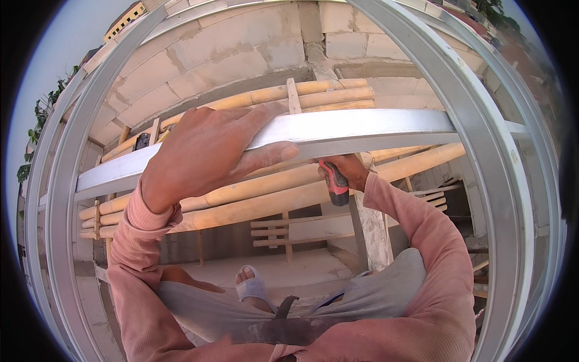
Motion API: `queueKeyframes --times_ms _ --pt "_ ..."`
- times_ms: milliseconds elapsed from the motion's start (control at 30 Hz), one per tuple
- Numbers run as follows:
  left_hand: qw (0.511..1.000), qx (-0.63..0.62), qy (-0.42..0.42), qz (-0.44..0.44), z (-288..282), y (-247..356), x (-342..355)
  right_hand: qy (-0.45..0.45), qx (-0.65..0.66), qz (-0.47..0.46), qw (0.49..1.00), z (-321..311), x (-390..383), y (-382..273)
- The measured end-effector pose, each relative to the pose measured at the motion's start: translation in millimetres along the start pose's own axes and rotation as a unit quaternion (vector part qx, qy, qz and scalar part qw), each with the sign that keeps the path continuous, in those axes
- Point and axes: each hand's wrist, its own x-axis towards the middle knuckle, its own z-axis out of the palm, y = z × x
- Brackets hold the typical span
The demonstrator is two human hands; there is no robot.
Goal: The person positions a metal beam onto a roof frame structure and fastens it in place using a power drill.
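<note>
A silvery metal batten [368,125] runs across in front of me between two upright-curving metal channels. My left hand [211,145] grips it left of the middle, with its fingers over the top and far side and its thumb along the near face. Below the batten, right of the middle, my right hand [350,168] is closed round a tool with a red-and-black handle [335,184]. The tool's working end is hidden behind the batten and my hand, so its kind does not show.
Metal channels stand at left [66,199] and right [491,151]. Under the batten lie several bamboo poles [265,205]. A block wall [235,48] rises behind. A pale, worn post [371,232] stands near my knee. Far below is a floor [295,265], with my sandalled foot [250,283] above it.
</note>
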Motion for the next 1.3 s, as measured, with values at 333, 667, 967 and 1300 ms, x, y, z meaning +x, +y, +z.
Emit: queueKeyframes --times_ms 333,667,967,1300 --pt "0.894 0.092 0.385 0.209 36 7 -15 -0.086 0.104 0.041 0.99 -48 33 50" --pt "0.127 -0.802 0.389 -0.436 313 52 4 -0.019 0.032 0.085 0.996 -22 -21 28" --pt "0.024 -0.871 0.37 -0.323 344 29 36 -0.112 -0.276 -0.072 0.952 6 -39 69" --pt "-0.085 -0.888 0.323 -0.317 368 25 20 -0.137 -0.401 -0.143 0.895 22 -42 69"
